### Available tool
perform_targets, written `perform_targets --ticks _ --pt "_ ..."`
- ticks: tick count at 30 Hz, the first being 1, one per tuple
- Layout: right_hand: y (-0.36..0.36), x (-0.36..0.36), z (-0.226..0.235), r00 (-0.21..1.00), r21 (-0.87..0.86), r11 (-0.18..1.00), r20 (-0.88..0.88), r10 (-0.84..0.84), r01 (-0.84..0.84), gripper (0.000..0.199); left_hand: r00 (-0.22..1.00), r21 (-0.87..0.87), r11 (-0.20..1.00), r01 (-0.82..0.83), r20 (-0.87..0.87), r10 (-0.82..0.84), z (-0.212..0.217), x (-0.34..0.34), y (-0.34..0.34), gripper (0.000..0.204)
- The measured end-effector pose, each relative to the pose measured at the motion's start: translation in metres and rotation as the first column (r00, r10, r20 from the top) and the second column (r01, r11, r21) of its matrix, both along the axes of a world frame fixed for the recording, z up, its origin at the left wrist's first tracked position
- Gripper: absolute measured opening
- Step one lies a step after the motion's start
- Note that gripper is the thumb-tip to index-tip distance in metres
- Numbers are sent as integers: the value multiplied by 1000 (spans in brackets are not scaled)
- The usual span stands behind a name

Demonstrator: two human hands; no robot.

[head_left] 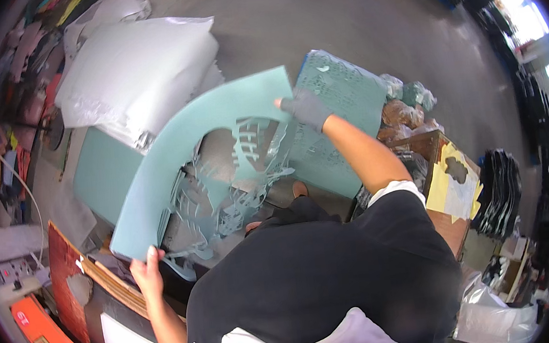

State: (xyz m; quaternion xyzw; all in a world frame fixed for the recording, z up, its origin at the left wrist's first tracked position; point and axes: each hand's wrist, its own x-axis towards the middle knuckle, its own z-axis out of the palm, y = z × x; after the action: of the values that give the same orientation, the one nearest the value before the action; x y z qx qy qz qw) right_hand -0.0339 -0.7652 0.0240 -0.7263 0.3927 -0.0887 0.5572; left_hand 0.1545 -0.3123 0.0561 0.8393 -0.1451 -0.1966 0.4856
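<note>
Evidently the person lifts a pale green foam sheet [174,155], its middle cut out into dangling strips, by opposite ends so it spans taut above the workbench [99,172]. The bare left hand [145,271] pinches the lower corner; the gloved right hand [306,109] pinches the upper edge. Another cut sheet [339,119] leans behind.
</note>
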Motion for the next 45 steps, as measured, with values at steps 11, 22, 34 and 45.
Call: perform_targets --ticks 11,22,34,45 --pt "-159 -207 107 838 -278 805 338 -428 524 38 923 -263 896 357 244 -297 91 16 -293 20" --pt "-8 -342 122 519 -228 480 549 -655 847 36 774 -265 730 630 297 -560 81 -26 -306 23" --pt "48 -436 88 385 -287 289 380 -841 913 36 573 -106 567 817 262 -777 87 -71 -391 29" --pt "-213 -501 -48 471 -120 457 284 -835 882 39 284 505 398 766 290 -914 -38 -111 -709 35"
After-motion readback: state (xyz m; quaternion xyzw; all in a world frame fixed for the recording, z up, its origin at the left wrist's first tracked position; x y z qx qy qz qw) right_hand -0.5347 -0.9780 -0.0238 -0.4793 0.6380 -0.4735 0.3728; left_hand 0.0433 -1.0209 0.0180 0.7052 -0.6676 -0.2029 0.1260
